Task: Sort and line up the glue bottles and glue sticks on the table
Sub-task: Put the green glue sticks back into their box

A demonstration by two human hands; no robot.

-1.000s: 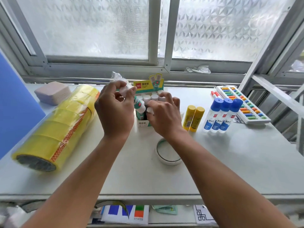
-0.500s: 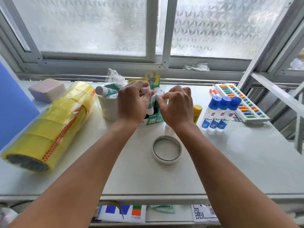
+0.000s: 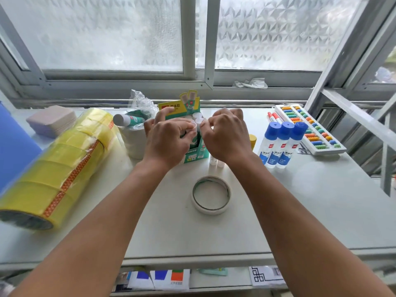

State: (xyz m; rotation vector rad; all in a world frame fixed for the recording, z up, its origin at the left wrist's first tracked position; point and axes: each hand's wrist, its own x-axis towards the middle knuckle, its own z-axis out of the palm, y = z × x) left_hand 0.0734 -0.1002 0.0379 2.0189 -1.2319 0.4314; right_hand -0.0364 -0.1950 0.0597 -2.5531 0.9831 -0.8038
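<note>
A green and yellow display box [image 3: 194, 154] of white-capped glue sticks [image 3: 196, 115] stands at the table's middle back. My left hand [image 3: 169, 140] pinches the cap of one glue stick [image 3: 193, 126] over the box. My right hand [image 3: 227, 136] is closed on a neighbouring stick's cap [image 3: 201, 124]. Three blue-capped glue bottles [image 3: 280, 144] stand side by side to the right. A yellow glue stick [image 3: 252, 140] shows just past my right wrist. Another green glue stick [image 3: 127, 120] lies on a white roll at the left. Two small clear tubes [image 3: 216, 161] stand under my right hand.
A long pack of yellow tape rolls [image 3: 55, 166] lies at the left. A white tape ring [image 3: 211, 195] sits in front of the box. A tray of coloured beads [image 3: 308, 127] and red markers [image 3: 273, 117] lie at the right. Crumpled plastic [image 3: 141, 101] and a pink pad [image 3: 52, 120] sit behind.
My hands rose from down among the sticks in the box and came together at the stick caps over it. The head camera shifted, bringing the left roll and its stick into view.
</note>
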